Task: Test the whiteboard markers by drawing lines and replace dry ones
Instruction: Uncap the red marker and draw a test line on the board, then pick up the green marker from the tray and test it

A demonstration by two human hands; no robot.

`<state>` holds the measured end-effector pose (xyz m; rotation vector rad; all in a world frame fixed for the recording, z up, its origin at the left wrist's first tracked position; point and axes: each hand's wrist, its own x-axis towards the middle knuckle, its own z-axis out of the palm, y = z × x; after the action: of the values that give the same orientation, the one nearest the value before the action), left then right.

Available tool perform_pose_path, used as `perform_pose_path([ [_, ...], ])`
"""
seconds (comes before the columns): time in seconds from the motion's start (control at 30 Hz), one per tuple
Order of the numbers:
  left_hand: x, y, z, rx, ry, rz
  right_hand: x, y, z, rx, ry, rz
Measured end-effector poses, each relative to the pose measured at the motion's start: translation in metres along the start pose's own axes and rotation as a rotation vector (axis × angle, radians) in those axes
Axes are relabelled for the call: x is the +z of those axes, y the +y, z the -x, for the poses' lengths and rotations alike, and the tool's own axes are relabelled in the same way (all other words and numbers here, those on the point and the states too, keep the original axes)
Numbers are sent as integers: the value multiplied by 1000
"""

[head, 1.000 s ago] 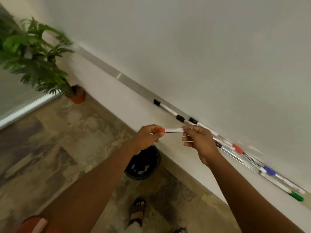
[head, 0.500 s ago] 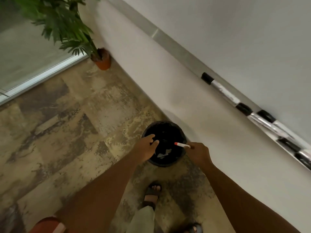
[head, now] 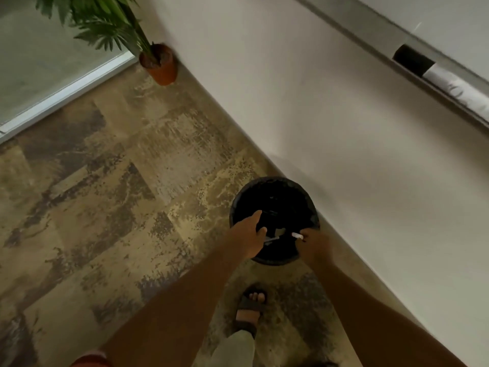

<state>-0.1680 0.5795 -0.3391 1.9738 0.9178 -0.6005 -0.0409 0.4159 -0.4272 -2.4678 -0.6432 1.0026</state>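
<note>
Both hands over a round black bin (head: 275, 192) standing on the patterned floor (head: 105, 194) against the white wall (head: 344, 141). Right hand (head: 316, 246) closed around a marker (head: 297, 236), only its pale end poking out past the knuckles, above the bin's near rim. Left hand (head: 250, 233) with fingers loosely spread, thumb apart; a thin pale stick just beside it, too blurred to tell if held. Another marker (head: 444, 78), black-capped, lying in the tray (head: 370, 30) top right. Potted plant (head: 156, 62) in the corner. Sandalled foot (head: 251, 305) below the bin
</note>
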Motion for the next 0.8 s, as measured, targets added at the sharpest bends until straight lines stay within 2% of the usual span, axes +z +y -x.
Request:
perform_pose_path([
  [0.23, 12, 3, 12, -7, -42, 4, -23, -4, 45, 133, -29, 161],
  [0.43, -3, 39, 36, 65, 4, -12, -61, -15, 80, 175, 84, 16],
  [0.8, -31, 156, 107, 294, 67, -140, -182, -59, 156, 28, 211, 154],
])
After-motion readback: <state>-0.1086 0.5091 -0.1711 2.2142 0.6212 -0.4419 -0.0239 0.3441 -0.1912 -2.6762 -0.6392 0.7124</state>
